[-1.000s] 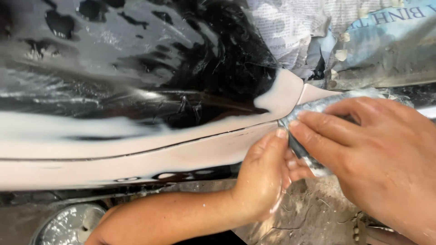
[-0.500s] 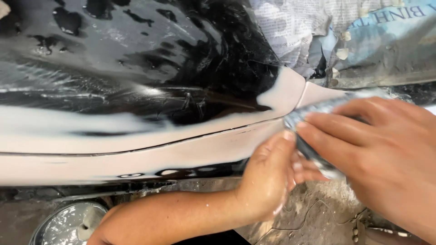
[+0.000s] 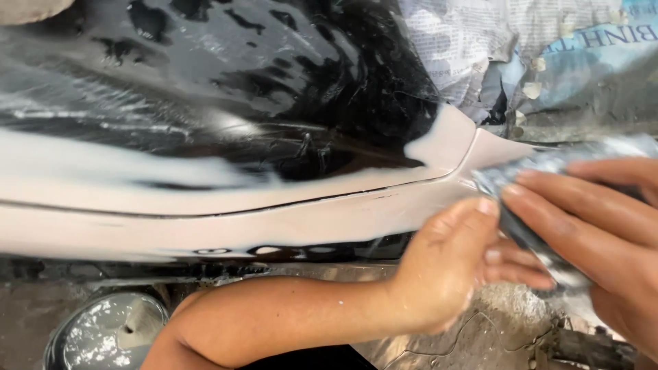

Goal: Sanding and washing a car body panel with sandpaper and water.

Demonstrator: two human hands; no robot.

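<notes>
Most of the glossy black panel [image 3: 205, 89] is wet, its lower band [image 3: 205, 226] dulled pale (far-left bucket [image 3: 110, 332] nearby); left hand [image 3: 445, 267] braces with fingers apart, right hand [image 3: 596, 240] clamps grey sanding pad [image 3: 521, 175] at the unfinished right edge.

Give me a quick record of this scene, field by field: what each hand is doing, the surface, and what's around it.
Left hand: left hand rests against the lower edge of the panel, fingers touching the sanding pad
Right hand: right hand presses a grey wet sanding pad under flat fingers
Surface: glossy black body panel, wet, with a pale milky band along its lower part
Masking: newspaper covers the area at upper right
Below: round container of whitish liquid on the ground
</notes>
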